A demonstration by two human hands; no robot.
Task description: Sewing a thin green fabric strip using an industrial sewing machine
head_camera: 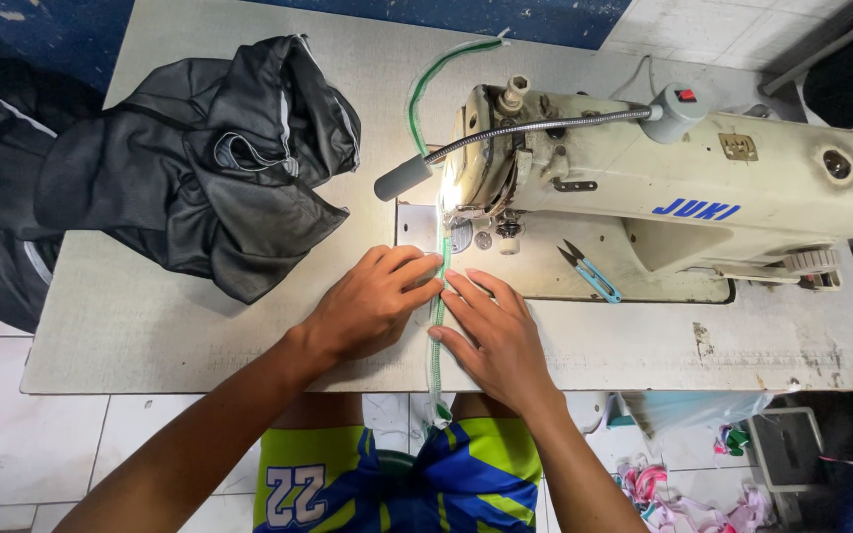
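Fingers (417, 271) of our left hand (372, 301) lie flat and pressed down, unclenched, on one side of the narrow green-and-white strip (437, 316); our right hand (496, 336) does the same on the other side, pinning rather than grasping it. We judge we are feeding the strip toward the presser foot (451, 219) of the sewing machine (663, 178). Next calls for even, straight guiding. Beyond lie blue thread snips (589, 273) and dark fabric (209, 163) on the table (150, 336).

Left hand (372, 301) flat, palm down, fingers extended; right hand (491, 341) likewise, fingertips nearly meeting.
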